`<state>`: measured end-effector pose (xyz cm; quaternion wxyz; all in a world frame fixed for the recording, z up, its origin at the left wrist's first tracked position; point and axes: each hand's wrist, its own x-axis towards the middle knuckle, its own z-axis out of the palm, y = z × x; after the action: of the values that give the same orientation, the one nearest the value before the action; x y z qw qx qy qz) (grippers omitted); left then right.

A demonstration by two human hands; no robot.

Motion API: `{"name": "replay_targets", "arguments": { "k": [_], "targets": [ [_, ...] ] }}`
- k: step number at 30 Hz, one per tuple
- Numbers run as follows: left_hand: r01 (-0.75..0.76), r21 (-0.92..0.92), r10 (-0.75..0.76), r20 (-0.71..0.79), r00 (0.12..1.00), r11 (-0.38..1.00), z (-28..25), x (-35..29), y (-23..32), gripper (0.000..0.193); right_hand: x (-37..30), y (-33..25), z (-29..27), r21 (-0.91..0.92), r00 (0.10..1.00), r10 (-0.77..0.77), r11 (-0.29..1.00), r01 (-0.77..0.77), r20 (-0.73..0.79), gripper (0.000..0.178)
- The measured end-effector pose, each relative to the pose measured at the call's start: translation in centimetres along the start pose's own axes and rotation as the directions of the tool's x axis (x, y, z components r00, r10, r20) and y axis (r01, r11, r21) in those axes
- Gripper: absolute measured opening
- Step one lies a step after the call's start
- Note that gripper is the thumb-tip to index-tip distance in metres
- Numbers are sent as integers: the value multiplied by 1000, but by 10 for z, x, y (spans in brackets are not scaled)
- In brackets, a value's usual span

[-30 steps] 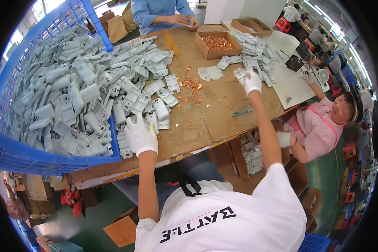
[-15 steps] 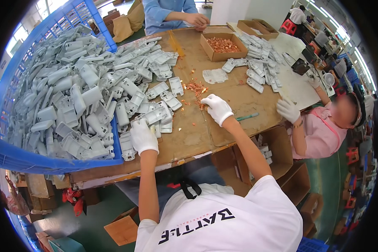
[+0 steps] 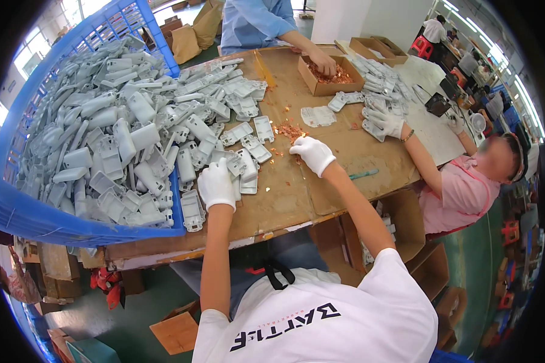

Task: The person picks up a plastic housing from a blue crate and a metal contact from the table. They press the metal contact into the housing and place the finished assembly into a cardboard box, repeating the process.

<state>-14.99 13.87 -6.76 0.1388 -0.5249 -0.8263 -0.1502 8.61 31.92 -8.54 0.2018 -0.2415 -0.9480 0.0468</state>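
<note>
My left hand (image 3: 217, 185), in a white glove, is at the near edge of a spread of pale grey plastic housings (image 3: 194, 210). Its fingers are curled beside a housing (image 3: 248, 164); what they hold, if anything, is hidden. My right hand (image 3: 313, 156), also gloved in white, reaches to a small pile of copper-coloured metal pieces (image 3: 290, 130). Thumb and fingers are pinched together at the pile's near edge, and any piece between them is too small to make out. Two open housings (image 3: 263, 128) lie just left of the pile.
A blue plastic crate (image 3: 72, 233) heaped with housings fills the left. A carton (image 3: 333, 89) of copper pieces, a flattened clear bag (image 3: 318, 117) and a green pen-like tool (image 3: 364, 173) are on the cardboard-covered table (image 3: 284, 199). Co-workers sit across and at the right.
My left hand has shifted slightly away from me; my right stays at the copper pile. The co-worker across has put a hand into the carton. The right co-worker's hand has moved onto the housings.
</note>
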Motion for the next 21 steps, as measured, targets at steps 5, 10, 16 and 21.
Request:
{"name": "replay_targets", "arguments": {
  "k": [5, 10, 16, 21],
  "targets": [
    [-27, -52, 23, -68, 997, 998, -6, 1, 3, 12, -7, 10, 2, -21, 1000, -7, 1000, 6, -23, 15],
    [122, -637, -184, -33, 982, 761, -26, -22, 14, 26, -9, 13, 4, 41, 996, 63, 997, -61, -57, 15],
    [325, -946, -92, 325, 941, -13, 1, -75, 28, 67, 7, -1, -3, 27, 994, 74, 997, -72, -86, 14],
    [292, -915, -175, 251, 952, 277, 20, -99, 50, 64, 6, -5, 8, -58, 970, 245, 968, -245, -5, 8]
  ]
}}
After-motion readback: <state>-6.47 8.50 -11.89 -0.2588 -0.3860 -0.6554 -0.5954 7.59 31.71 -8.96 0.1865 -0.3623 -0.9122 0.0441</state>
